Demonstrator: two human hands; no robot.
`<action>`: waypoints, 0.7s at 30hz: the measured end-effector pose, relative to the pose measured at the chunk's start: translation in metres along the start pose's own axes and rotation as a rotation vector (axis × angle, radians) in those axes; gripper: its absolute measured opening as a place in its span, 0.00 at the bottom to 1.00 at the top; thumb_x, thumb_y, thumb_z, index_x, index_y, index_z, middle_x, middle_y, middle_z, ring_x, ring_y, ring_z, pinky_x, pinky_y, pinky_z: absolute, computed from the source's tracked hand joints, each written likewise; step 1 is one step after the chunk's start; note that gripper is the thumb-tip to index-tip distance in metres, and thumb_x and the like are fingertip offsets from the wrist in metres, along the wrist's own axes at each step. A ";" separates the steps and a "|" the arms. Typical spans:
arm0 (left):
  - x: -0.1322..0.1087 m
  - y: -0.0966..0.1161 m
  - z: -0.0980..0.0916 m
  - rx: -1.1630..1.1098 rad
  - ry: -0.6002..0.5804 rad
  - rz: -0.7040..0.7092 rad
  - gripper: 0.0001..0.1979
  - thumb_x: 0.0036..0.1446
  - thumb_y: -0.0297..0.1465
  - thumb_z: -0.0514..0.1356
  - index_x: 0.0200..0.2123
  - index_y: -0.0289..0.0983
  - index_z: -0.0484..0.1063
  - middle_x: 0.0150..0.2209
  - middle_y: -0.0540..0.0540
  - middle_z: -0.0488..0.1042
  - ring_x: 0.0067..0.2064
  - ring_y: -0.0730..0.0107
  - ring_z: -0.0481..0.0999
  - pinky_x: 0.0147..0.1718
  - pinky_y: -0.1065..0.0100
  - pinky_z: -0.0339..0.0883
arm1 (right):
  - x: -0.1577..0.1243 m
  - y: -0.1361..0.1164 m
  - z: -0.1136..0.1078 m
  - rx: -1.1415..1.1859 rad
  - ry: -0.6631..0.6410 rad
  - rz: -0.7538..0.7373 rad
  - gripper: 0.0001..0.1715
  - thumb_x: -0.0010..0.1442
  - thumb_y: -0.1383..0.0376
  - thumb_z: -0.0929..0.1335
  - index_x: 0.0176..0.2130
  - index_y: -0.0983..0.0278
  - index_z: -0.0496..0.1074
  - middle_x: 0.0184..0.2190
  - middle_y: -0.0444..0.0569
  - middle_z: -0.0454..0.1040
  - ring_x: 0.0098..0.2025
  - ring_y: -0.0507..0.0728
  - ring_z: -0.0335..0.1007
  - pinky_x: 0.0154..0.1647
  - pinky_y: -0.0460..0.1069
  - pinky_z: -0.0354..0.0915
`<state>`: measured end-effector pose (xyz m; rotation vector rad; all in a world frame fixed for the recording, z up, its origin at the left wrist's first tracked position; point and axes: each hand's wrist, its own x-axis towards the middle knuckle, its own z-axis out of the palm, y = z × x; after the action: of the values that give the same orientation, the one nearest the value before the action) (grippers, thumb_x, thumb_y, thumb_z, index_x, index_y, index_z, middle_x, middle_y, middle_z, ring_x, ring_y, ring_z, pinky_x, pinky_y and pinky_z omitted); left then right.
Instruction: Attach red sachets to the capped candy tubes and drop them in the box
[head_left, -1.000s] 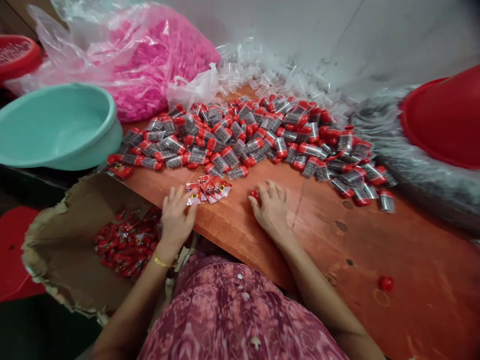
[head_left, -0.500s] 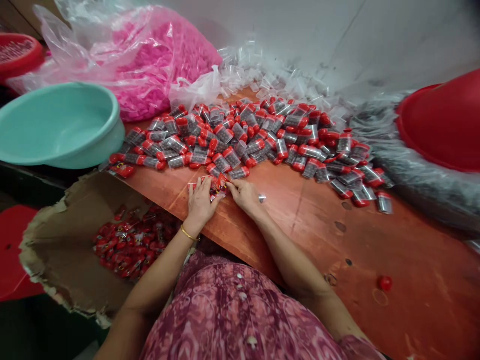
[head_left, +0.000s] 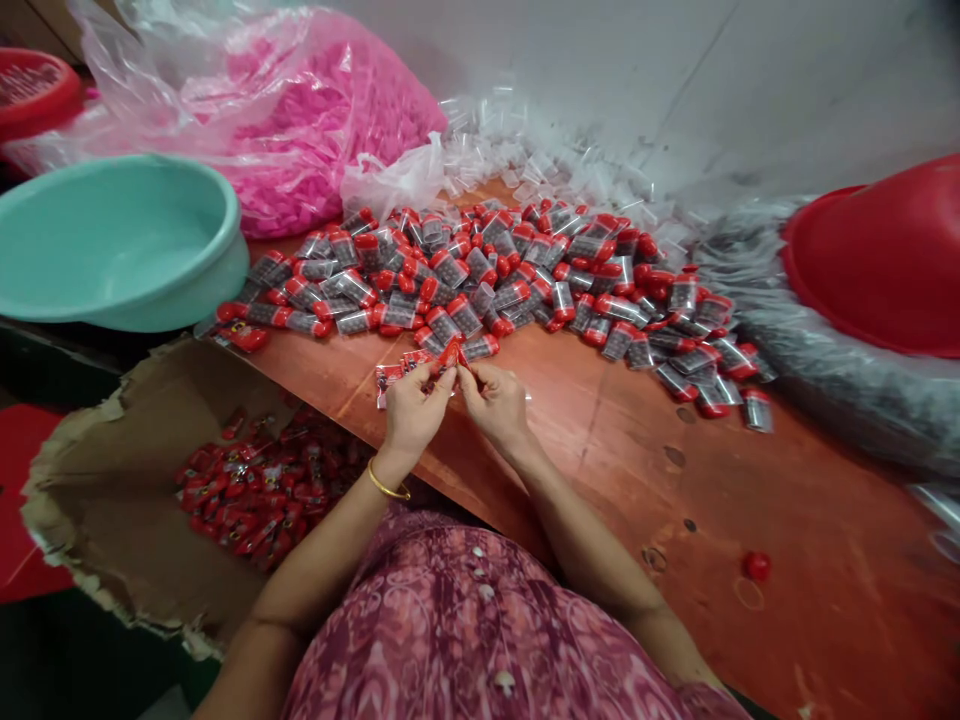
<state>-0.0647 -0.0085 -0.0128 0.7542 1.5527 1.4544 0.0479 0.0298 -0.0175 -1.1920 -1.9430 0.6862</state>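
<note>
Close together above the table's near edge, my left hand [head_left: 420, 405] and my right hand [head_left: 495, 400] pinch a small red printed packet [head_left: 450, 355] between thumbs and fingers. Its lower part is hidden by the fingertips. Beside my left hand, more red printed packets [head_left: 388, 376] lie flat on the table. Just beyond my hands is a wide heap of clear containers with red ends [head_left: 465, 265] and dark contents.
A cardboard box [head_left: 142, 480] with a torn rim holds red packets at lower left. A turquoise basin [head_left: 127, 240], a bag of pink pieces [head_left: 315, 120] and clear plastic pieces [head_left: 540, 150] lie beyond. A red tub [head_left: 885, 260] and a red cap [head_left: 757, 566] are at right.
My left hand has lifted off the flat packets and now pinches the red packet together with my right hand. The packet has risen slightly.
</note>
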 end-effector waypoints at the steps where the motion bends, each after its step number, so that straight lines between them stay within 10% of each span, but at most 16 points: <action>1: 0.001 0.000 0.001 0.001 0.024 -0.004 0.11 0.43 0.38 0.66 0.20 0.37 0.73 0.20 0.52 0.72 0.27 0.71 0.71 0.31 0.71 0.63 | -0.003 0.000 -0.001 0.018 -0.009 -0.006 0.21 0.61 0.57 0.60 0.24 0.63 0.71 0.19 0.45 0.70 0.23 0.51 0.63 0.29 0.47 0.58; 11: 0.009 -0.001 -0.002 -0.195 -0.051 -0.089 0.20 0.31 0.42 0.70 0.26 0.33 0.76 0.24 0.49 0.75 0.26 0.73 0.70 0.30 0.69 0.63 | -0.018 0.071 -0.067 -0.416 -0.289 -0.085 0.34 0.54 0.50 0.66 0.53 0.69 0.65 0.50 0.62 0.70 0.49 0.67 0.65 0.49 0.60 0.59; 21: 0.006 -0.004 0.004 -0.084 -0.074 -0.051 0.22 0.37 0.48 0.66 0.18 0.33 0.70 0.17 0.54 0.67 0.20 0.80 0.61 0.21 0.75 0.55 | -0.027 0.070 -0.065 -0.576 -0.322 -0.086 0.34 0.56 0.50 0.65 0.54 0.68 0.64 0.53 0.61 0.66 0.52 0.67 0.61 0.49 0.58 0.57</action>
<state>-0.0632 -0.0019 -0.0179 0.7061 1.4356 1.4290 0.1434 0.0392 -0.0408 -1.3805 -2.5561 0.2829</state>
